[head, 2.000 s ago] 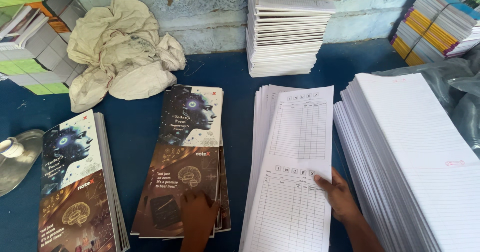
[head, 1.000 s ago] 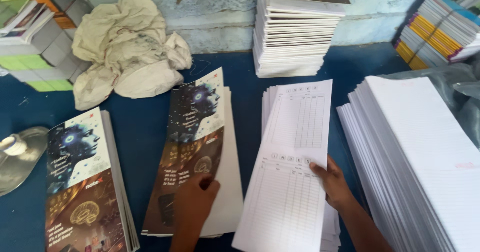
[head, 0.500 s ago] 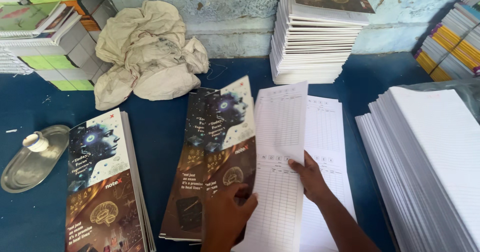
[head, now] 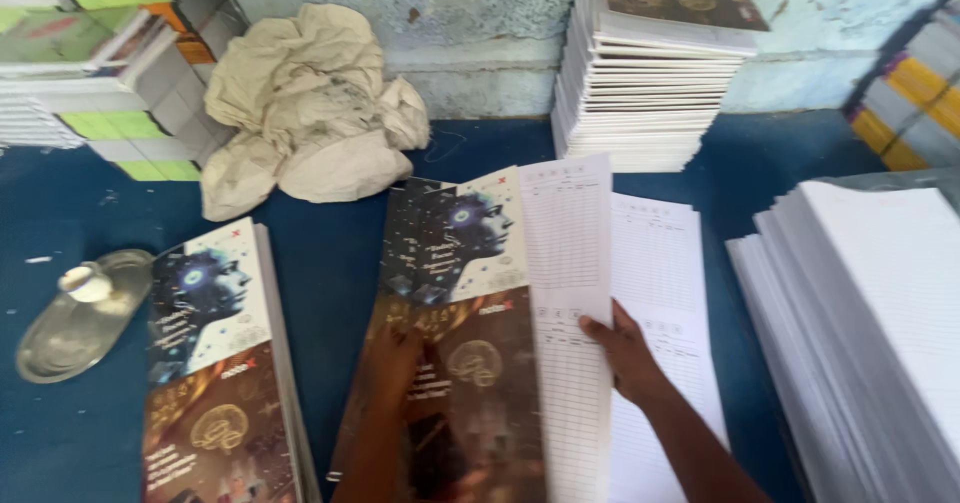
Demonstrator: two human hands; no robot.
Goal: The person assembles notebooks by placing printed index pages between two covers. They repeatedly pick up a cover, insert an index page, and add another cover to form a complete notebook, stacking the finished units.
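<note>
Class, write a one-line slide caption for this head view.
Right hand slides a ruled sheet onto a printed cover steadied by the left hand.

blue table (head: 340, 253) | crumpled cloth (head: 300, 103) | metal dish (head: 70, 323) | cover stacks (head: 215, 373) | ruled-sheet stacks (head: 870, 323) | bound books (head: 650, 73)

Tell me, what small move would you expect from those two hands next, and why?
Probably laying the ruled sheet flat onto the printed cover. The right hand holds that sheet lifted over the cover's right edge, off the ruled sheet pile, while the left hand presses on the cover. Sheet and cover already overlap, so squaring their edges seems the likely move.
</note>
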